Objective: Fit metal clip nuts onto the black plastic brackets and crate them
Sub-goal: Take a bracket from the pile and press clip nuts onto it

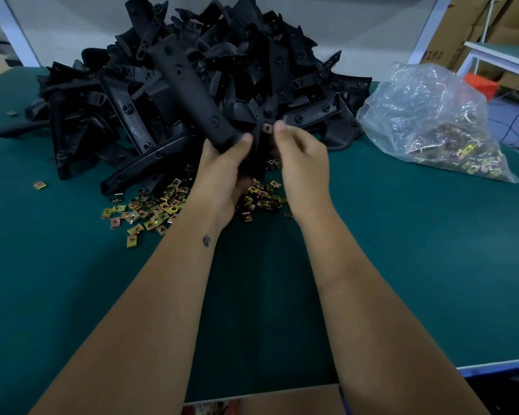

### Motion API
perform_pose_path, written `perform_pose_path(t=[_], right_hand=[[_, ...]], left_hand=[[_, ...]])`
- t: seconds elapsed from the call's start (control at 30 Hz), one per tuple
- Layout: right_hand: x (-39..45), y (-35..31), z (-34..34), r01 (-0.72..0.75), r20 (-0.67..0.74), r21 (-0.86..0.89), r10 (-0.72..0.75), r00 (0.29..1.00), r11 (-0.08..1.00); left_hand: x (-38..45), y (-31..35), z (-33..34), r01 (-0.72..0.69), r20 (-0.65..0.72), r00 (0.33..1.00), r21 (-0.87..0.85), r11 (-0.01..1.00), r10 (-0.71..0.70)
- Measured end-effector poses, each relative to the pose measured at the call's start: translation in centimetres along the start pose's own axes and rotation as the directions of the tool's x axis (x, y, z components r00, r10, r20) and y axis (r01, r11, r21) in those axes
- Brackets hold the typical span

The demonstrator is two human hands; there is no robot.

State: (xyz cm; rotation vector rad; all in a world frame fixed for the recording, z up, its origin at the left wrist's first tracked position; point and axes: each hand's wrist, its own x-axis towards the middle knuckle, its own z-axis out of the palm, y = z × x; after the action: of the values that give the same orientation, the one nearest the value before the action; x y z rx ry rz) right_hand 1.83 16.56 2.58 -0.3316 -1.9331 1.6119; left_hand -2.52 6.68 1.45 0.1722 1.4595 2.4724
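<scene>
My left hand (pixel 222 172) grips a long black plastic bracket (pixel 192 94) near its lower end, and the bracket rises away toward the pile. My right hand (pixel 300 157) pinches a metal clip nut (pixel 267 127) against a tab of the bracket, thumb tip just right of the nut. A big heap of black brackets (pixel 252 61) fills the table behind. Several loose brass-coloured clip nuts (pixel 150 211) lie scattered on the green table under my hands.
A clear plastic bag of clip nuts (pixel 438 124) lies at the right. Single stray nuts (pixel 39 185) sit at the left on the green table (pixel 72 280). Cardboard boxes (pixel 474 28) and a white table frame stand at the far right. A cardboard edge (pixel 282 399) shows below.
</scene>
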Motion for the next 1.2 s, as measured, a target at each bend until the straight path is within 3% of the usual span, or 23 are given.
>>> perform_pose_path(t=[0.07,0.17,0.23,0.33,0.4,0.67,0.77,0.83,0.9,1.0,1.2], right_hand=[[0.2,0.0,-0.5,-0.084,-0.043,0.053,0.086,0.995,0.995],[0.4,0.4,-1.3,-0.124,-0.030,-0.244,0.121,0.992,0.962],[0.4,0.7,-1.5,-0.091,0.065,-0.498,0.142,0.988,0.862],[0.3,1.1,-1.2,0.002,0.173,-0.797,0.226,0.959,0.604],[0.4,1.4,-1.0,0.053,0.192,-0.829,0.194,0.962,0.557],[0.5,2.2,-1.1,0.088,0.171,-0.778,0.074,0.982,0.622],[0.6,2.1,-0.8,0.030,0.091,-0.638,0.036,0.995,0.769],[0.6,1.7,-0.7,-0.029,0.038,-0.409,0.048,0.998,0.912],[0.5,1.4,-0.6,-0.095,0.029,-0.157,0.101,0.995,0.983],[0.5,1.1,-0.5,-0.178,0.081,0.100,0.170,0.982,0.979],[0.2,0.7,-0.3,-0.276,0.134,0.347,0.244,0.960,0.896]], left_hand=[[0.2,0.8,-0.8,0.038,-0.017,0.999,-0.181,0.983,-0.041],[0.5,1.7,-2.1,0.013,0.072,0.997,-0.269,0.963,0.007],[0.4,2.0,-2.4,0.006,0.094,0.995,-0.283,0.959,0.021],[0.3,1.9,-2.2,0.039,0.069,0.997,-0.280,0.959,-0.021],[0.1,1.8,-1.9,0.071,0.074,0.996,-0.266,0.961,-0.053],[0.2,1.3,-1.4,0.114,0.049,0.993,-0.240,0.964,-0.105],[0.3,1.1,-1.2,0.119,0.026,0.993,-0.232,0.965,-0.116],[0.4,1.0,-1.1,0.123,0.027,0.992,-0.250,0.960,-0.120],[0.5,1.0,-1.1,0.126,0.031,0.992,-0.260,0.957,-0.122],[0.7,0.9,-1.2,0.124,0.014,0.992,-0.265,0.956,-0.125],[0.7,0.8,-1.2,0.114,0.030,0.993,-0.278,0.954,-0.110]])
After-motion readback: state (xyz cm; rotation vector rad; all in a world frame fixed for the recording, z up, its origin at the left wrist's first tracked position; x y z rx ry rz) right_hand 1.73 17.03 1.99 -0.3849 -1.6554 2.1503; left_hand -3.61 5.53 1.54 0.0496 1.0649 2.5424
